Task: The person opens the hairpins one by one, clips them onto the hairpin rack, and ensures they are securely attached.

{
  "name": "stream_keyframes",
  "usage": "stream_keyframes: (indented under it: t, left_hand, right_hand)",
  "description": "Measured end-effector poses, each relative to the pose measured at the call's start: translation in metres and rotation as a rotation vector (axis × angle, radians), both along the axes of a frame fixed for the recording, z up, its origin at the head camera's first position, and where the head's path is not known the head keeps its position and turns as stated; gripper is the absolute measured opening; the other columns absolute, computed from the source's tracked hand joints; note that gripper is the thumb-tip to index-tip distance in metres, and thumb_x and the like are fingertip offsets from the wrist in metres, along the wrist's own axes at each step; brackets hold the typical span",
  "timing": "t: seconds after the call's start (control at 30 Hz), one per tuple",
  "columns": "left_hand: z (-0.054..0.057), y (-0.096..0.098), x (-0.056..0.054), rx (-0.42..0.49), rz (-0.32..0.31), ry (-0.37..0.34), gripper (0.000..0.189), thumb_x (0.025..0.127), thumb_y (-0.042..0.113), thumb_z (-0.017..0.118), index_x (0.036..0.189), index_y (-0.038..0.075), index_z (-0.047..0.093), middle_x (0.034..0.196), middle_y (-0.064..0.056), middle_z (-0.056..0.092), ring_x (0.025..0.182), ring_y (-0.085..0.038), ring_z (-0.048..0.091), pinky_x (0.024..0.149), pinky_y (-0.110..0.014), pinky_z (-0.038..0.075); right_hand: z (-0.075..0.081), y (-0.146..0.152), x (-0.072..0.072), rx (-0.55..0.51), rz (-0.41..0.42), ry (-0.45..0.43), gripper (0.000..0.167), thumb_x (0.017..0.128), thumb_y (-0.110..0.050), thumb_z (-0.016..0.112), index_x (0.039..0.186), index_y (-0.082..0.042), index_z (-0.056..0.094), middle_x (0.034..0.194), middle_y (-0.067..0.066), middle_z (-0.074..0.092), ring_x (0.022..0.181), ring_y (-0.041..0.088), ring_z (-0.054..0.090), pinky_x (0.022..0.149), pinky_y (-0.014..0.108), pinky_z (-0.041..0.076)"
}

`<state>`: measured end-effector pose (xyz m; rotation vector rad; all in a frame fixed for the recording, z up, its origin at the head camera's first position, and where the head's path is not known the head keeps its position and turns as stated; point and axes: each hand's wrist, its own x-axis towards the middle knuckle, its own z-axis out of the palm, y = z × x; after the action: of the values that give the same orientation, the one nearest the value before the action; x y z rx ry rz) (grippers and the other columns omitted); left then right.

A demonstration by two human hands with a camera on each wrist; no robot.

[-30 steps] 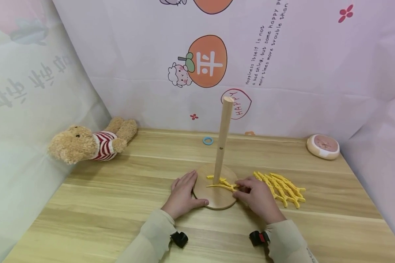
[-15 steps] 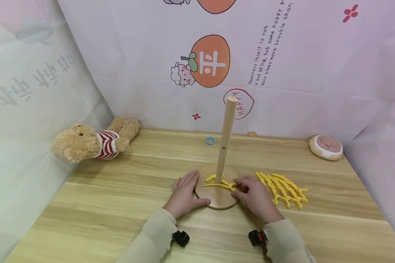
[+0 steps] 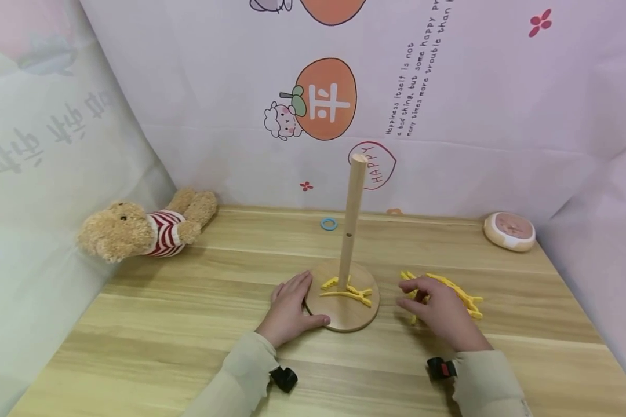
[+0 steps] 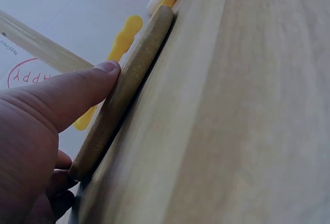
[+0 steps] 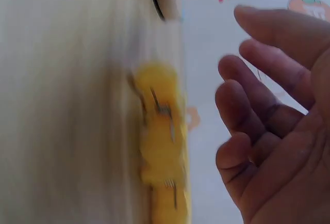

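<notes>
Base (image 3: 344,321), round and wooden, sits on the table (image 3: 214,301) between my hands. My left hand (image 3: 289,313) rests unclenched against its rim, fingers extended, thumb laid along the near edge. My right hand (image 3: 440,307) is released, fingers loosely bent, over the grouped clips (image 3: 470,303); I cannot tell whether it touches them. One yellow clip (image 3: 339,293) lies between my hands at the foot of the upright post (image 3: 352,214), one arm in front, one behind.
</notes>
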<state>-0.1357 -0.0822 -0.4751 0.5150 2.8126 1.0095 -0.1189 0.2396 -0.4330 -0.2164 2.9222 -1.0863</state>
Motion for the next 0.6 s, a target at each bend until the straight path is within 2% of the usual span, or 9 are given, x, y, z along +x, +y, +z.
stream_keyframes:
  t: [0.1,0.3,0.6]
  left_hand:
    - [-0.001,0.0,0.0,0.001,0.001,-0.001,0.104,0.079,0.055,0.08,0.155,0.001,0.034,0.162,-0.011,0.03,0.151,-0.03,0.023,0.12,-0.056,0.008]
    - [0.0,0.0,0.0,0.011,0.001,-0.01,0.103,0.079,0.053,0.081,0.155,0.0,0.034,0.162,-0.012,0.03,0.15,-0.031,0.023,0.12,-0.056,0.008]
    - [0.0,0.0,0.0,0.013,0.003,-0.01,0.103,0.079,0.053,0.081,0.155,0.0,0.035,0.162,-0.013,0.031,0.15,-0.031,0.024,0.12,-0.056,0.008]
  right_hand:
    - [0.002,0.012,0.0,0.001,-0.017,-0.033,0.032,0.091,-0.031,0.075,0.117,-0.011,0.072,0.098,0.0,0.067,0.084,0.017,0.058,0.064,0.029,0.05]
    - [0.006,0.038,0.002,0.021,-0.065,-0.06,0.038,0.093,-0.03,0.073,0.121,-0.005,0.069,0.105,0.007,0.069,0.089,0.021,0.059,0.06,0.028,0.05]
    - [0.003,0.073,0.004,0.066,-0.132,-0.062,0.045,0.098,-0.039,0.066,0.124,-0.003,0.067,0.11,0.012,0.07,0.093,0.022,0.062,0.07,0.032,0.05]
